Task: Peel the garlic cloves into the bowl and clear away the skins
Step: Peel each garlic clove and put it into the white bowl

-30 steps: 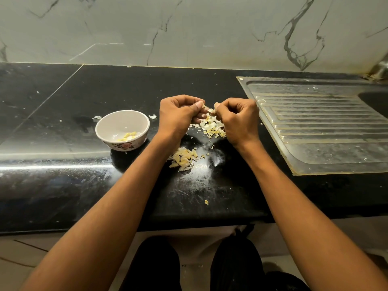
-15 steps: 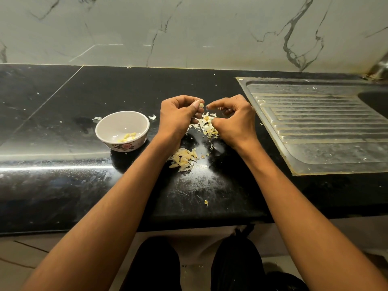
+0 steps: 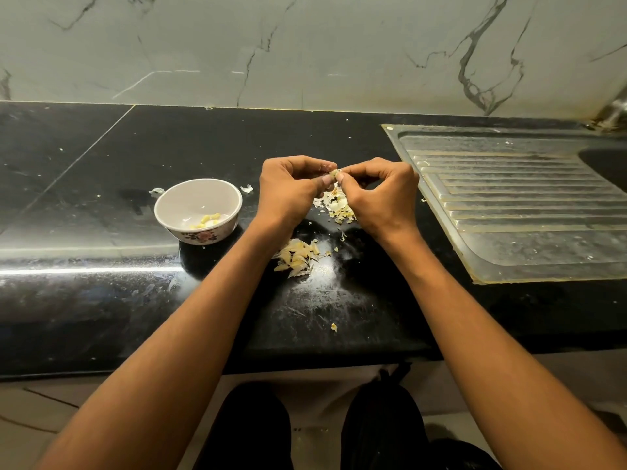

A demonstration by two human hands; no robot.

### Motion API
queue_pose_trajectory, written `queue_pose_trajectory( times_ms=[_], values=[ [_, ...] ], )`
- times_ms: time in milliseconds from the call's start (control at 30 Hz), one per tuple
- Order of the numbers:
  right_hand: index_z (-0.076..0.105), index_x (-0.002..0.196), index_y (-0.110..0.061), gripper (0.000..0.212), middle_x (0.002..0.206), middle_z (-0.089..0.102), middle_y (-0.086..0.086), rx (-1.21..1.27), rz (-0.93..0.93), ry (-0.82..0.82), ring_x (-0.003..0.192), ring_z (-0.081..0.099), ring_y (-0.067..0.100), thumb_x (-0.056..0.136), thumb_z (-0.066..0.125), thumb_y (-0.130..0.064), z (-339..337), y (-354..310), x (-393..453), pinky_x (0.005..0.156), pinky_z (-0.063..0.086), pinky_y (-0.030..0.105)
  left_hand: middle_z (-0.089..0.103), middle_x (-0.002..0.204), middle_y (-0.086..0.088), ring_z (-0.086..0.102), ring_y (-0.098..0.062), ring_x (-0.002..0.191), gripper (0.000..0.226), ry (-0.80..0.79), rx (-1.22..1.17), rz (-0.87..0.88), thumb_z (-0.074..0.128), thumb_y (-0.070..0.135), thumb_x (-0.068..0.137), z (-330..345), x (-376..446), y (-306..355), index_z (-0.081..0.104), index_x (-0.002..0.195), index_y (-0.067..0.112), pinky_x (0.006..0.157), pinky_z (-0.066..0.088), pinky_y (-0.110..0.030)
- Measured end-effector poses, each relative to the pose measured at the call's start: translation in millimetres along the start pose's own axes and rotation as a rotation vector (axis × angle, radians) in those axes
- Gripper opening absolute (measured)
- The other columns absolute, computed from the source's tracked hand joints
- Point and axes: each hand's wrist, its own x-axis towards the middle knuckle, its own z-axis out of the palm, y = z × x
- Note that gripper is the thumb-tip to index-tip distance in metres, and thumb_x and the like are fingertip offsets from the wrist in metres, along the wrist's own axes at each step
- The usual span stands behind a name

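Here, a garlic clove (image 3: 333,172) is being pinched above the black counter (image 3: 101,184), caught between the fingertips of both hands: the left hand (image 3: 291,188) is gripping it from one side, fingers curled, and the right hand (image 3: 381,191) is nipping at it from the other. It is mostly hidden and very small, so its long axis is probably running left to right between the thumbs, though I cannot tell which way its tip is pointing. Loose skins (image 3: 337,206) are lying just beneath, with a second heap (image 3: 298,256) nearer the counter edge. The bowl (image 3: 176,212) is sitting well to the left, holding a few peeled cloves (image 3: 207,220). A slippery clove could be squeezed out and dropped among the skins.
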Motion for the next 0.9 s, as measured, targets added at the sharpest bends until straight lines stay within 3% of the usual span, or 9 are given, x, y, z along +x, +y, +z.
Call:
queue_pose_trajectory(
  times_ms=[233,533,767,833,900],
  values=[
    [0.083,0.079,-0.017,0.006,0.073,0.074,-0.009,-0.011,-0.004,0.006,0.064,0.069,0.004,0.08,0.077,-0.015,-0.4,0.9,0.3,0.06,0.053,0.015,0.078,0.082,-0.008,0.071,-0.005,0.07,0.014,-0.008,0.026,0.031,0.084,0.0,0.079,1.9,-2.0,0.5,0.08,0.092,0.001,0.064,0.052,-0.016],
    [0.082,0.075,-0.017,0.008,0.068,0.072,-0.012,-0.011,0.032,0.009,0.061,0.068,0.002,0.078,0.075,-0.014,0.4,0.6,1.2,0.058,0.051,0.013,0.077,0.08,-0.009,0.069,-0.014,0.069,0.007,-0.052,-0.007,-0.011,0.079,0.0,0.084,2.4,-3.1,3.2,0.079,0.088,0.005,0.065,0.055,-0.022],
    [0.07,0.059,-0.011,0.024,0.058,0.067,0.001,-0.041,0.193,-0.021,0.06,0.066,0.021,0.081,0.069,-0.021,-2.1,2.8,2.7,0.056,0.051,0.035,0.073,0.077,-0.008,0.064,-0.018,0.071,0.015,-0.06,-0.08,-0.118,0.063,0.002,0.096,1.1,-2.0,2.9,0.076,0.089,0.004,0.063,0.052,-0.025],
    [0.063,0.055,-0.01,0.034,0.053,0.061,0.0,-0.086,0.218,-0.026,0.053,0.058,0.018,0.084,0.07,-0.027,-2.0,4.3,2.3,0.054,0.044,0.033,0.072,0.078,-0.009,0.064,-0.017,0.07,0.012,-0.049,-0.095,-0.127,0.065,0.004,0.096,0.5,-1.5,2.8,0.076,0.091,0.003,0.062,0.051,-0.023],
    [0.054,0.053,-0.012,0.032,0.051,0.052,-0.005,-0.15,0.21,-0.031,0.049,0.045,0.011,0.078,0.071,-0.02,-1.9,4.7,1.8,0.052,0.036,0.028,0.072,0.079,-0.01,0.063,-0.017,0.069,0.011,-0.042,-0.103,-0.127,0.066,0.005,0.096,0.3,-1.8,2.8,0.076,0.094,0.001,0.06,0.05,-0.023]
  ],
)
